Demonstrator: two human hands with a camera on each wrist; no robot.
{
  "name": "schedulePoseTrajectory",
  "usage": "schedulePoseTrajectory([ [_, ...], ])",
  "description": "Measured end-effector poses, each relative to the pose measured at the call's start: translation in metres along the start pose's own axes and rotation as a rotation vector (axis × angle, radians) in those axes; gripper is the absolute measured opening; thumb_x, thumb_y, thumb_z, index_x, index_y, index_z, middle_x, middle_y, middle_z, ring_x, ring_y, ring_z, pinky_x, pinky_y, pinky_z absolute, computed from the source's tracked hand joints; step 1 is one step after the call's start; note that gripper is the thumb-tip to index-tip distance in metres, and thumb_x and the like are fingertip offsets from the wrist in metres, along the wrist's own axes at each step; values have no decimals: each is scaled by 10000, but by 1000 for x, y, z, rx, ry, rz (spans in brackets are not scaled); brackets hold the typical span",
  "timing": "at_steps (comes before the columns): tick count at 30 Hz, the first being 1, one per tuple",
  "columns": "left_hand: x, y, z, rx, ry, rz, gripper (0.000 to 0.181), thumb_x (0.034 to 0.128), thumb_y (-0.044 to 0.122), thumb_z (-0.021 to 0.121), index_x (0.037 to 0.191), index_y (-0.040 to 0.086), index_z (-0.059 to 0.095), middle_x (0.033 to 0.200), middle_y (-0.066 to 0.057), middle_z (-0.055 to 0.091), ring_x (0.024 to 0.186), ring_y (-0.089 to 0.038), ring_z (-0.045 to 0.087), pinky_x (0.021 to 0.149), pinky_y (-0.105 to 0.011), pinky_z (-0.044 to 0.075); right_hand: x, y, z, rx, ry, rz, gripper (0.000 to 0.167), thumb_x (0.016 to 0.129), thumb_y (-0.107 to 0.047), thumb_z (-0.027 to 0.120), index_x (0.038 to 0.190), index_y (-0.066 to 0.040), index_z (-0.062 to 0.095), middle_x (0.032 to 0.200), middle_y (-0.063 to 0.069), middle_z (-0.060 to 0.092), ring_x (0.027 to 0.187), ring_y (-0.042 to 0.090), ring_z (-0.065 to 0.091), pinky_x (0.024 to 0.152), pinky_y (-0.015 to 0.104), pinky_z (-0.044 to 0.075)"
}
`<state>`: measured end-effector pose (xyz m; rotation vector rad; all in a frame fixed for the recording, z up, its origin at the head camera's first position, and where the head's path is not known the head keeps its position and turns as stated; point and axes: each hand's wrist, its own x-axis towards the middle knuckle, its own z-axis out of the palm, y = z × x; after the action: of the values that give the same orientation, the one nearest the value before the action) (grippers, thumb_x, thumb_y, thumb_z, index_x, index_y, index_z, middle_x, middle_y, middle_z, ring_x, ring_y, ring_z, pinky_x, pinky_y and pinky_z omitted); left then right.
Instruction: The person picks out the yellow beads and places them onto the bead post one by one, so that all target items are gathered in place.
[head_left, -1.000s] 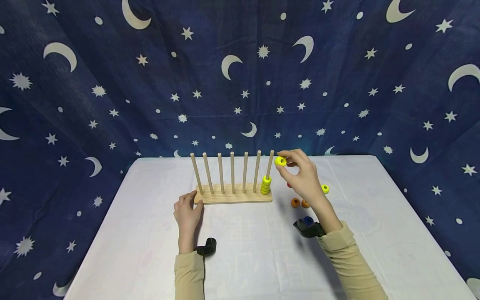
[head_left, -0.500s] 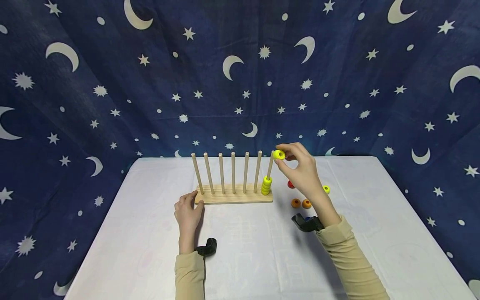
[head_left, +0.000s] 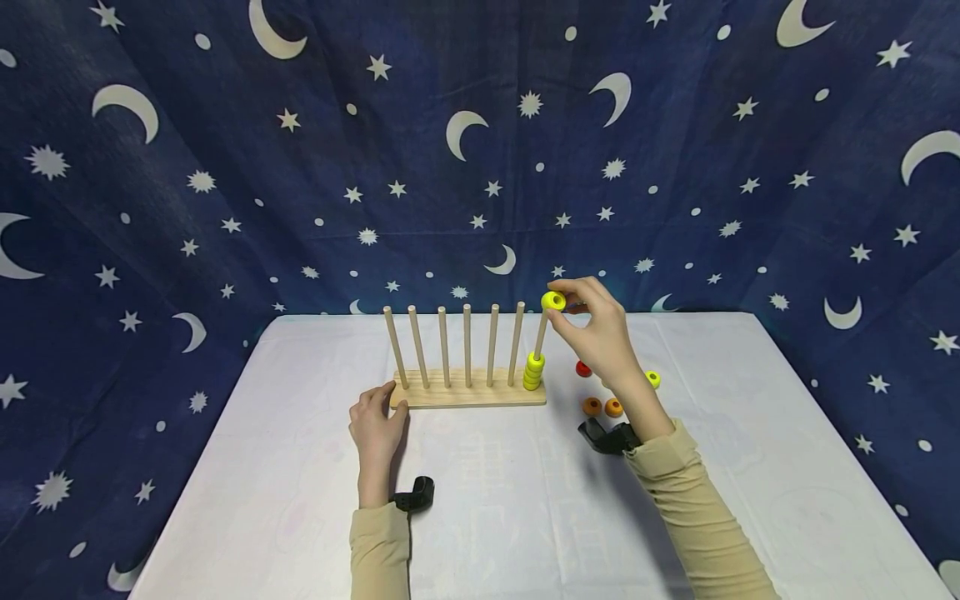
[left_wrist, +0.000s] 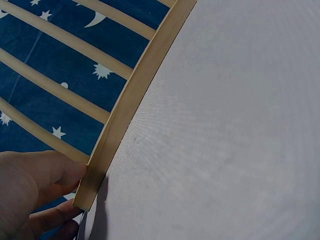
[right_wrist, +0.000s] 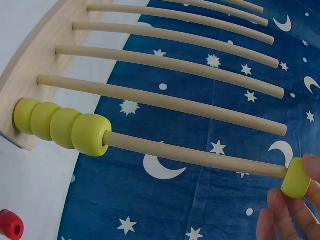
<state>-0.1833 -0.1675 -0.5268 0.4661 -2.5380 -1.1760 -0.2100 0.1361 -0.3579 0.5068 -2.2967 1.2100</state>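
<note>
A wooden peg rack (head_left: 468,399) with a row of upright pegs stands on the white table. My left hand (head_left: 377,425) grips the left end of its base, thumb and fingers on either side, as the left wrist view also shows. Over the tip of the far-right peg (head_left: 541,335), my right hand (head_left: 602,332) pinches a yellow bead (right_wrist: 296,179) between thumb and fingers. In the right wrist view this bead meets the peg's tip; how far the peg enters its hole is hidden. Several yellow beads (right_wrist: 91,135) are stacked at that peg's foot. The other pegs carry no beads.
Right of the rack lie a red bead (head_left: 583,368), two orange beads (head_left: 592,407) and a loose yellow bead (head_left: 653,380). My right forearm (head_left: 686,508) passes over this area. A dark blue curtain (head_left: 480,167) with moons and stars hangs behind the table (head_left: 487,517).
My right hand has moved up and slightly left, bringing the yellow bead from beside the far-right peg to its tip. The left hand stays on the rack's end.
</note>
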Motion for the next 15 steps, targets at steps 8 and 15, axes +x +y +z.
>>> schedulePoseTrajectory([
  [8,0,0,0,-5,-5,-6,445,830,161,656,1247,11,616,1263,-246,565,1232,-429,408,1025,-596,261,1,2,2,20,-16,19,335,838,-48,709,1167,-48,645,1049,99,620,920,219,600,840,431,519],
  [15,0,0,0,-14,-6,-5,444,830,158,655,1246,8,616,1266,-245,561,1239,-424,400,1033,-592,250,2,4,4,11,-18,19,329,851,-87,708,1174,-63,645,1054,93,629,912,215,604,833,405,511],
])
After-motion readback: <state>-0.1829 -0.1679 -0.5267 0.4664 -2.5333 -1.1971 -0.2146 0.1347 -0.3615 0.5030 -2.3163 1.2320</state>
